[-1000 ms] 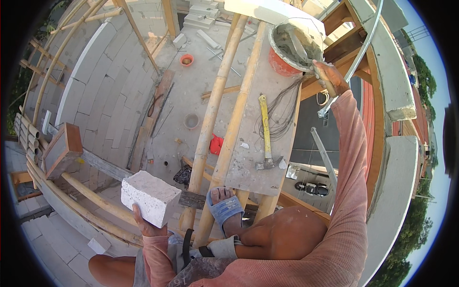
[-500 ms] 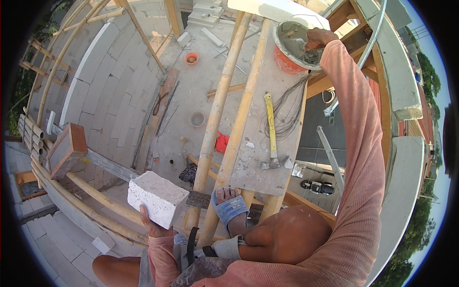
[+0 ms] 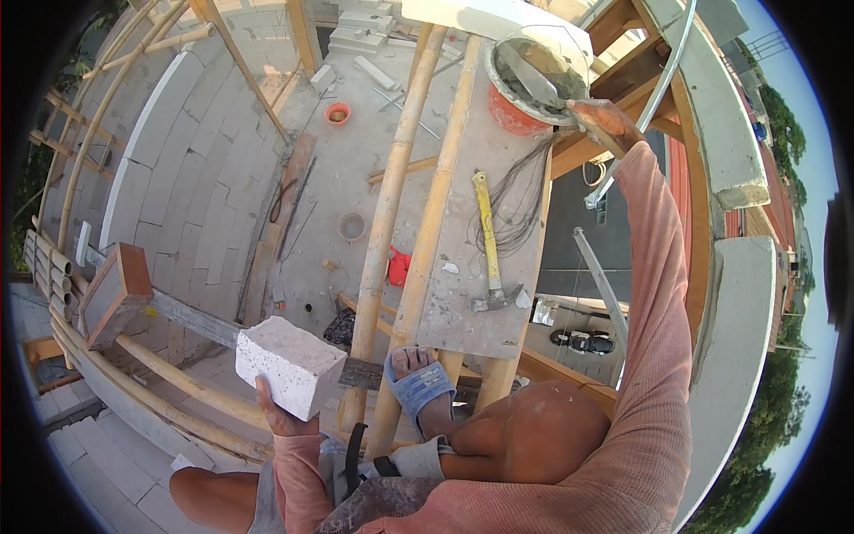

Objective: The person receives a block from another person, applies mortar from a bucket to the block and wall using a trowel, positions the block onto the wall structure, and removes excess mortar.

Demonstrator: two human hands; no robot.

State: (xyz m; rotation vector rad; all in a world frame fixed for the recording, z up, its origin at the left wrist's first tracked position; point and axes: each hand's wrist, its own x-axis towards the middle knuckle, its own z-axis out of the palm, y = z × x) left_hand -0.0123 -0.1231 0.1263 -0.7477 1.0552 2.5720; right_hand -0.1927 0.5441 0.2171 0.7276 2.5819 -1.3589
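Observation:
My left hand (image 3: 286, 416) grips a pale, rough-faced lightweight concrete block (image 3: 283, 372) from below, with the thumb against its front face. At the upper right my right hand (image 3: 609, 123) is closed round the wooden handle of a trowel (image 3: 532, 82). The trowel's grey blade lies inside an orange-red bucket (image 3: 516, 117) of wet grey mortar, and its tip end is partly smeared with mortar. A hammer (image 3: 485, 214) with a yellow handle rests on the board below the bucket, beside a tangle of thin wire (image 3: 525, 205).
Two long bamboo poles (image 3: 389, 214) run past my sandalled foot (image 3: 420, 383). Beyond the board's right edge is a drop to a lower level with a parked motorcycle (image 3: 583, 342). A block wall (image 3: 200, 178) stands left; a small orange bowl (image 3: 337, 113) sits on the floor.
My right hand has drawn back from inside the bucket toward its right rim, and the trowel blade now shows. The left hand keeps the block nearly still. The whole view has shifted slightly.

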